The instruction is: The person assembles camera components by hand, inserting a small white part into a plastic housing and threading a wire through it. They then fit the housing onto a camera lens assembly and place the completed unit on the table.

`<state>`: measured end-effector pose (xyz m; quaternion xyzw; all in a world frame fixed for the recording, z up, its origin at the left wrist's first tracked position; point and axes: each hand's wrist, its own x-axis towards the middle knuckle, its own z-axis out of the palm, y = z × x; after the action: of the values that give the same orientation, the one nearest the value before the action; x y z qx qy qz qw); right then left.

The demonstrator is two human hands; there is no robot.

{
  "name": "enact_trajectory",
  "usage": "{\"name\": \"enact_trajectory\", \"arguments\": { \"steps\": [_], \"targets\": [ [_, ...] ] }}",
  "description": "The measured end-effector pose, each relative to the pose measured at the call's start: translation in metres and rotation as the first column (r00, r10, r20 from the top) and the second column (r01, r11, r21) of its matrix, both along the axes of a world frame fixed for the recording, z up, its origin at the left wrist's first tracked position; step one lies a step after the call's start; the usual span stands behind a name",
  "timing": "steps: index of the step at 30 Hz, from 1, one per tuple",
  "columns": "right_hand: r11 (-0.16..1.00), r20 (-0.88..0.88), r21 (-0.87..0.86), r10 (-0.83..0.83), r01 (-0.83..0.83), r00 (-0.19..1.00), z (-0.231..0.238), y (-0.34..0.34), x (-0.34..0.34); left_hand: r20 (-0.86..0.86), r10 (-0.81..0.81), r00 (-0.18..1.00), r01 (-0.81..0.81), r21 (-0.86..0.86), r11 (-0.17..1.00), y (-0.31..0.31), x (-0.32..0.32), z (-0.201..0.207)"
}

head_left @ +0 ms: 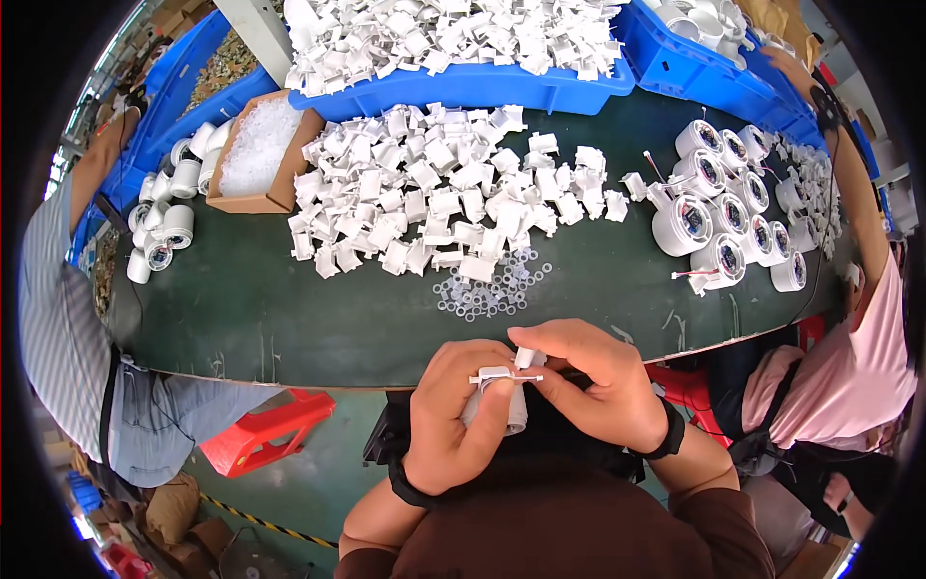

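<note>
The left hand (453,410), bottom center of the frame, is curled most of the way shut around a white cylindrical housing (518,416), thumb pressed along its near side. The right hand (600,372) is half curled just beside it, thumb and index nearly together on a small white plastic piece (527,358). Can't tell how much grip the fingers hidden behind have.

The bit that matters imo: the housing sits between the 2 hands, but the left is clearly closer since it's wrapped round it. A thin white crossbar (514,379) lies over the top end with its long axis running left to right in the frame, its right end by the right thumb. The small piece is just above that right half. Touching or a hair apart? Can't tell from this angle.

Going outward, a scatter of translucent ring washers (489,292) lies straight up-frame from the hands, then a big heap of white plastic clips (405,193) at upper center, with a blue bin (463,90) of more behind it. Round camera-like units (719,207) stand grouped at upper right, and white elbow-shaped housings (178,222) are at upper left, beside a cardboard box (258,205).
</note>
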<state>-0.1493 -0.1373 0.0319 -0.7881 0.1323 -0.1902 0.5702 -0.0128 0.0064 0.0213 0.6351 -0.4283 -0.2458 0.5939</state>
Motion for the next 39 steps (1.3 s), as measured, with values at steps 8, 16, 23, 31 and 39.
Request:
{"name": "enact_trajectory", "arguments": {
  "steps": [8,16,23,31,39],
  "targets": [
    [0.933,-0.03,0.359,-0.025,0.034,0.999,0.012,0.014,-0.004,0.355,0.259,0.898,-0.269,-0.02,0.963,0.001,-0.001,-0.008],
    [0.963,0.075,0.247,-0.128,0.106,0.989,-0.006,0.032,0.008,0.43,0.21,0.878,-0.229,-0.009,0.973,-0.002,-0.005,-0.003],
    [0.971,0.131,0.066,-0.238,0.231,0.963,-0.014,0.047,0.014,0.449,0.2,0.871,-0.212,-0.024,0.977,-0.001,-0.006,-0.01],
    [0.954,0.262,-0.037,-0.277,0.297,0.924,-0.022,0.051,0.024,0.497,0.229,0.837,-0.235,-0.052,0.971,-0.002,-0.007,-0.014],
    [0.978,0.122,-0.067,-0.191,0.2,0.974,-0.007,0.032,0.015,0.34,0.225,0.913,-0.177,-0.167,0.97,0.002,-0.002,-0.021]
  ]
}}
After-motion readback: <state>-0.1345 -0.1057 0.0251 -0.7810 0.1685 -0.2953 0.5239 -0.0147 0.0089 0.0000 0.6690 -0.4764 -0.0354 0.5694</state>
